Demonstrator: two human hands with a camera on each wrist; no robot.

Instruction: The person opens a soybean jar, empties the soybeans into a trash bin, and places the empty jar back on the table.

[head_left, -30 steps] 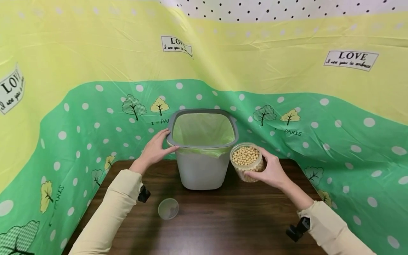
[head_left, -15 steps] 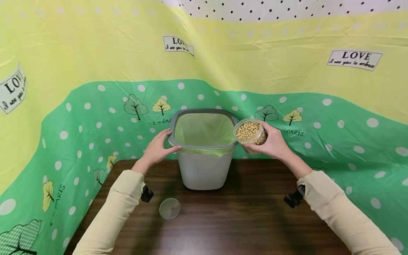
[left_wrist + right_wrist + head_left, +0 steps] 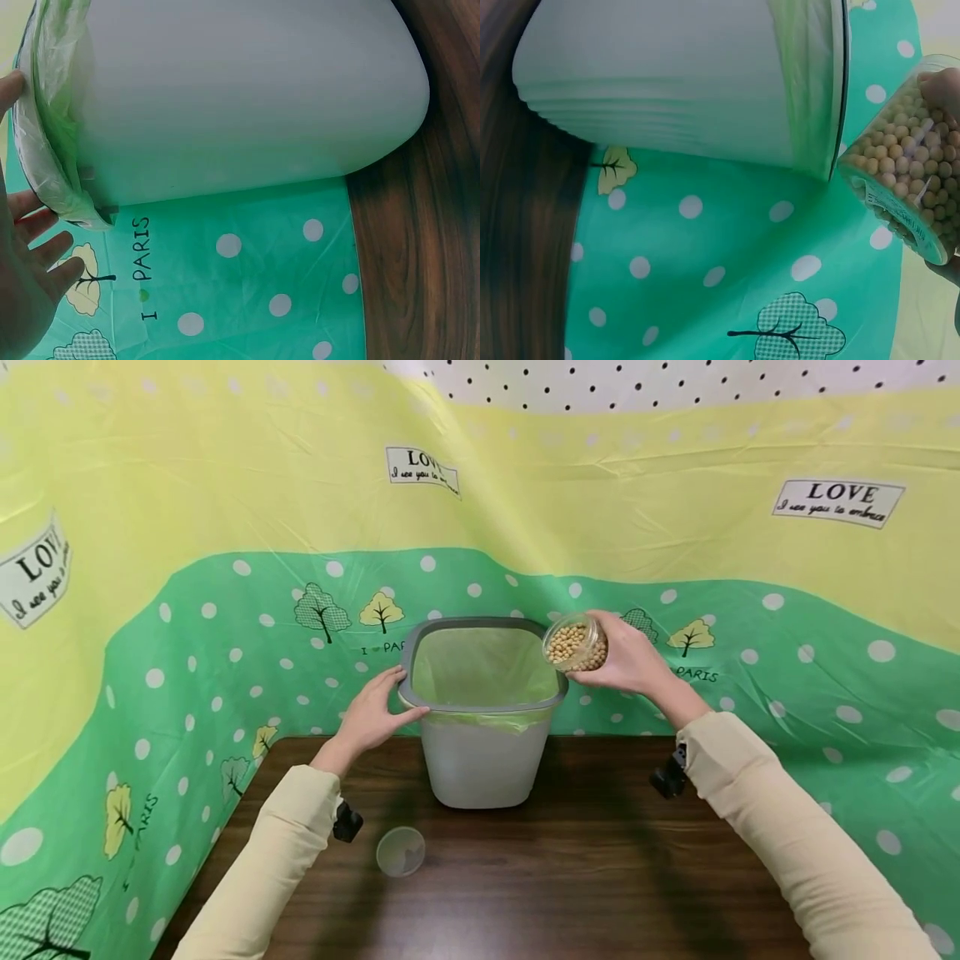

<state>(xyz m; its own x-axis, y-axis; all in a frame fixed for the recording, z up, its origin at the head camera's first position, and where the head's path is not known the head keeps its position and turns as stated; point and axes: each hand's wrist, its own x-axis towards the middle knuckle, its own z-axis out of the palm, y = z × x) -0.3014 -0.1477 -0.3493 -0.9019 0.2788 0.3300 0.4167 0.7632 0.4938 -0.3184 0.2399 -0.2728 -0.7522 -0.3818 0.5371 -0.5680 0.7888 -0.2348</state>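
A grey trash can [image 3: 486,764] with a darker rim stands on the table, lined with a green plastic bag [image 3: 480,668]. At its left rim rests my left hand [image 3: 367,714], thumb at the front and spread fingers along the side. My right hand [image 3: 628,653] grips a clear plastic jar [image 3: 597,653] of soybeans [image 3: 566,643], thumb below and fingers over the top. The jar leans left, its open mouth above the can's right rim. In the right wrist view the jar [image 3: 915,157] is tilted, with the beans [image 3: 919,142] still inside.
A round clear lid [image 3: 401,852] lies on the dark wooden table [image 3: 517,885], front left of the can. A patterned green and yellow cloth [image 3: 225,643] hangs close behind and along both sides.
My right hand has lifted the jar from beside the can up to its right rim, moving it slightly left and tipping it toward the opening. My left hand has stayed at the rim.
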